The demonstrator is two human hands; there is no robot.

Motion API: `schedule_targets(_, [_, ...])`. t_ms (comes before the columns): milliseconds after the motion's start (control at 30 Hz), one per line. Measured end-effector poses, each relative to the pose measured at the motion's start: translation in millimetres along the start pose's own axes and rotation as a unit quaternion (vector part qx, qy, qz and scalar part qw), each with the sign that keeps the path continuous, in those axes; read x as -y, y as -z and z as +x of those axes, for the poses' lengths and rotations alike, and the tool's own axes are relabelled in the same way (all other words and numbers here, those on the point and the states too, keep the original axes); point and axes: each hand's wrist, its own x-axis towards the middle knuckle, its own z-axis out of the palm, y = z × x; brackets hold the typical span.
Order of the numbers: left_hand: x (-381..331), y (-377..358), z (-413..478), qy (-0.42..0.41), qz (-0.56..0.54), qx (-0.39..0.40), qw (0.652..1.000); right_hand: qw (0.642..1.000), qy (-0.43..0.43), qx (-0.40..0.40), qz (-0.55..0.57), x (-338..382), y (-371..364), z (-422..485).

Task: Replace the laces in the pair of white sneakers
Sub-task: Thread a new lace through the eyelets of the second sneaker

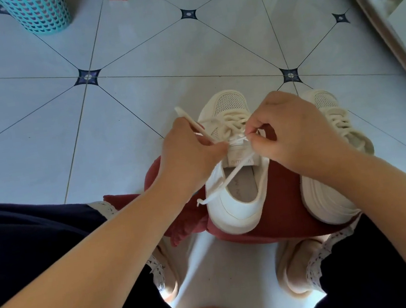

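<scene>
Two white sneakers stand on a red cloth [280, 208] on the tiled floor. The left sneaker [234, 201] has its heel toward me; a white lace [226, 179] crosses its tongue and one end hangs over the left side. My left hand [191, 155] pinches a lace strand that runs up and to the left. My right hand [295, 130] pinches the lace at the top eyelets above the tongue. The right sneaker [327, 120] is laced with cream laces and partly hidden under my right wrist.
A teal perforated basket [38, 12] stands at the far left. A white cabinet edge [392, 22] runs along the right. My knees in dark trousers and my slippered feet [296, 268] frame the near floor.
</scene>
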Motion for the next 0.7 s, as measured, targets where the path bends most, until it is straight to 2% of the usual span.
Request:
schedule_targets(133, [5, -4, -2, -0.021, -0.008, -0.033, 0.999, 0.992, -0.011, -0.041, 0.115, 8, -7, -2])
schedule_targets(300, [5, -3, -5, -0.026, -0.007, -0.032, 0.999, 0.957, -0.082, 0.027, 0.278, 18, -13, -1])
schedule_targets(333, [5, -2, -4, -0.022, -0.003, -0.025, 0.999, 0.938, -0.122, 0.02, 0.325, 17, -10, 1])
schedule_targets(400, [7, -1, -2, -0.015, 0.014, -0.02, 1.0, 0.857, -0.202, -0.034, 0.473, 10, 8, 6])
schedule_targets(467, [9, 0, -1, -0.007, 0.019, -0.028, 0.999, 0.783, -0.205, -0.061, 0.584, -7, 36, 6])
schedule_targets(500, [9, 0, -1, -0.01, 0.016, -0.024, 1.0, 0.764, -0.196, -0.064, 0.611, -16, 50, 6])
schedule_targets(533, [10, -1, -1, -0.019, 0.012, -0.016, 1.0, 0.762, -0.192, -0.065, 0.615, -23, 62, 5])
schedule_targets(567, [10, -3, -3, -0.029, 0.009, -0.007, 1.0, 0.781, -0.197, -0.07, 0.588, -28, 67, 3])
schedule_targets(600, [10, -4, -4, -0.037, 0.008, -0.001, 0.999, 0.825, -0.207, -0.072, 0.521, -31, 66, 3])
schedule_targets(667, [9, -6, -4, -0.046, 0.012, -0.005, 0.999, 0.929, -0.204, -0.045, 0.305, -26, 50, 2])
schedule_targets(700, [9, -6, -5, -0.052, 0.015, -0.012, 0.998, 0.962, -0.169, -0.022, 0.215, -19, 38, 2])
